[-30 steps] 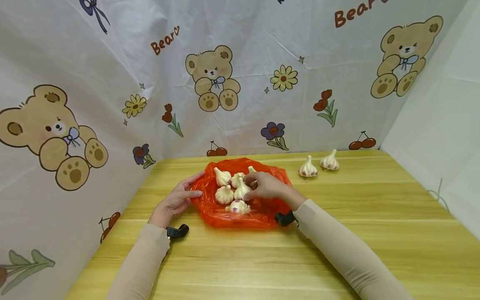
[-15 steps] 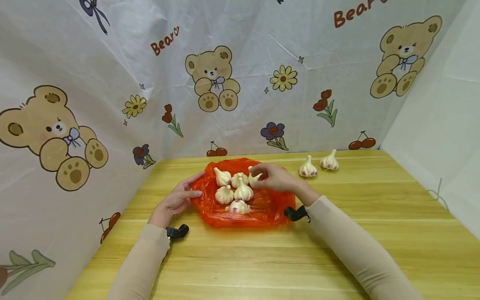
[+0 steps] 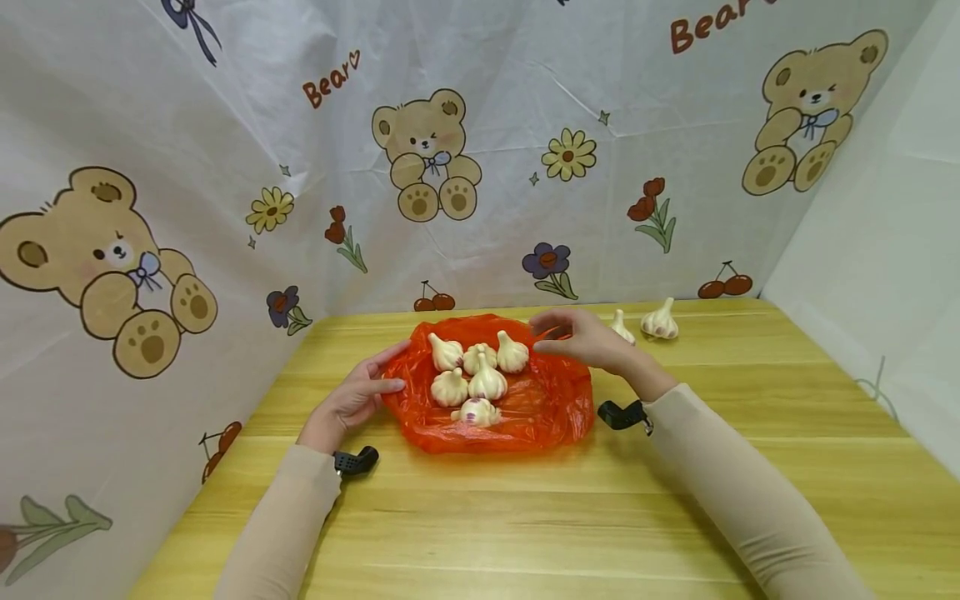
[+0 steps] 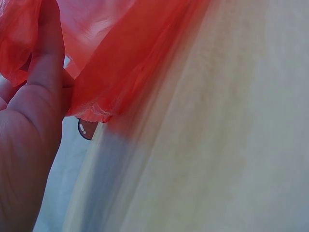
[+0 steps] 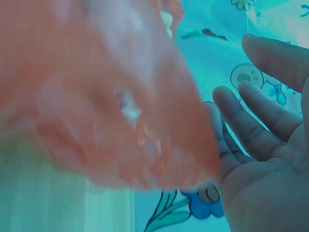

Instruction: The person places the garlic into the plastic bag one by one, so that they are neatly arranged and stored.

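Note:
Several garlic bulbs sit together inside a red plastic bag that lies spread on the table. At the bag's left rim, my left hand holds the thin film between thumb and fingers; the left wrist view shows the red film around those fingers. My right hand hovers by the bag's far right rim with loosely spread fingers and nothing in them. Behind it a garlic bulb is partly hidden, and another bulb stands beside that one on the table.
The wooden table meets a white bear-print sheet at its back and left edges. A plain white wall rises on the right, with a thin pale cable near the table's right edge.
My right hand has left the bulbs in the bag and moved right, its fingers opening. A garlic bulb stands uncovered at the group's right. My left hand has stayed at the rim.

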`<state>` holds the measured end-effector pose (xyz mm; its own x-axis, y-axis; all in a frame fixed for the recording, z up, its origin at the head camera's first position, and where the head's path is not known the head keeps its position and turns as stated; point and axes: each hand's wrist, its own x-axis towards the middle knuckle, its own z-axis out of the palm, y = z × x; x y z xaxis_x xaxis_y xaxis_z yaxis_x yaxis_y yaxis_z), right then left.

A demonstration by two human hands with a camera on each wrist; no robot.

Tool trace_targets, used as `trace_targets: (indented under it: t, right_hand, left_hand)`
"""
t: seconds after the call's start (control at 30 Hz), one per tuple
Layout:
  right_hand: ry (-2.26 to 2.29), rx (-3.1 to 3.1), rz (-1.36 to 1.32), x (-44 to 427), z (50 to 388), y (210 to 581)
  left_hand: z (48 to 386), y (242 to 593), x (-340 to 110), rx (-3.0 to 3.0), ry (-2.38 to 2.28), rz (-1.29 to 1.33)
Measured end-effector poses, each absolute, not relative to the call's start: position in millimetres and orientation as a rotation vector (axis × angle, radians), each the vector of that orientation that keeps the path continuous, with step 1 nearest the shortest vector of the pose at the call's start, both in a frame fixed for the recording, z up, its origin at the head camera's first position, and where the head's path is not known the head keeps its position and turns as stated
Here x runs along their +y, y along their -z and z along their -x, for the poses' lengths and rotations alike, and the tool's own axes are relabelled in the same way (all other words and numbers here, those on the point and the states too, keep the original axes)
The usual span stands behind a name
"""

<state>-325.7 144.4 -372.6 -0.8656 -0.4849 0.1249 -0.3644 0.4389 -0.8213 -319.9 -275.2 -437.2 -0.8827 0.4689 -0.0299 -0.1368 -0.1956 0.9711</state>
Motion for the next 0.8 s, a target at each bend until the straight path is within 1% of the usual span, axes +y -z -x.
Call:
trace_targets:
  t: [0.37,0.6,0.8]
  right_hand:
    - [1.403,2.625,0.56,193,339,377]
    - [1.383,2.739,0.532,225,347,378]
    - [1.435,2.758,0.395,247,354,378]
  left_hand:
    - [320,436,-275,1.688,-2.129,-0.379]
    - [319,435,-275,1.691,-2.124,-0.383]
    - [319,436,-275,1.691,-2.125,-0.384]
